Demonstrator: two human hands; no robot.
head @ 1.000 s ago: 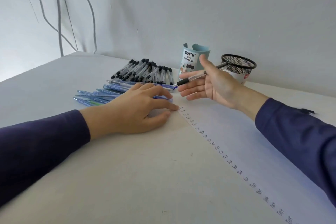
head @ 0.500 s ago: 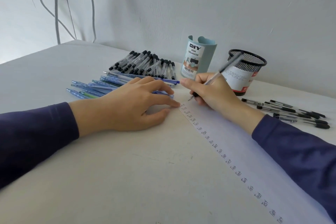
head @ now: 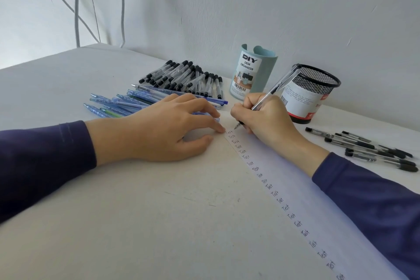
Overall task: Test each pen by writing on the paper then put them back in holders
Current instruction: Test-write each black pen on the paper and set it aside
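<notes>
My right hand (head: 266, 118) grips a clear black-tipped pen (head: 276, 88), its tip touching the top of the white paper (head: 293, 179) beside a column of written "Test" words. My left hand (head: 159, 127) lies flat with fingers spread, its fingertips pressing the paper's top left corner. A row of black-capped pens (head: 184, 77) and a bunch of blue pens (head: 118, 104) lie behind the left hand. More black pens (head: 368, 148) lie to the right. Two holders stand at the back: a pale blue organizer (head: 254, 73) and a black mesh cup (head: 311, 93).
The white table (head: 127, 211) meets a white wall at the back. Cables (head: 77, 2) hang down the wall at the far left. Both my sleeves are dark blue.
My right hand came down from the air with the pen and set its tip on the paper's top. The left hand has stayed put.
</notes>
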